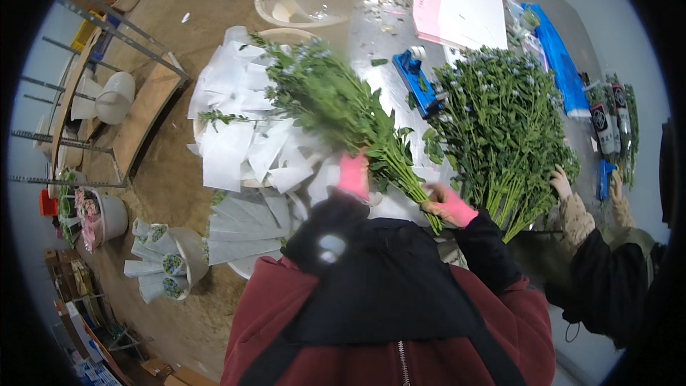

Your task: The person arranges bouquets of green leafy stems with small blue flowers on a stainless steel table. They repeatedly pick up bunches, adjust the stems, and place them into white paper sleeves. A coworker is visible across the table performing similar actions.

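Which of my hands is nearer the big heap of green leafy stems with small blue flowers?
Right. Your right hand is just left of the heap, near the stem ends of a leafy green bunch; your left hand is farther left.

- left hand [352, 174]: reaches farther forward than the other, curled in a grip, its back showing and most of its fingers hidden; pink covers the back and wrist.
- right hand [450, 206]: nearer the chest, turned inward to the left and bent round in a grip, fingertips [431, 188] bare beyond the pink.
- left forearm [325, 229]: black-sleeved, slanting forward and to the right.
- right forearm [489, 246]: black-sleeved, slanting forward and to the left.
- both arms: bent in front of the body, hands near each other but apart.
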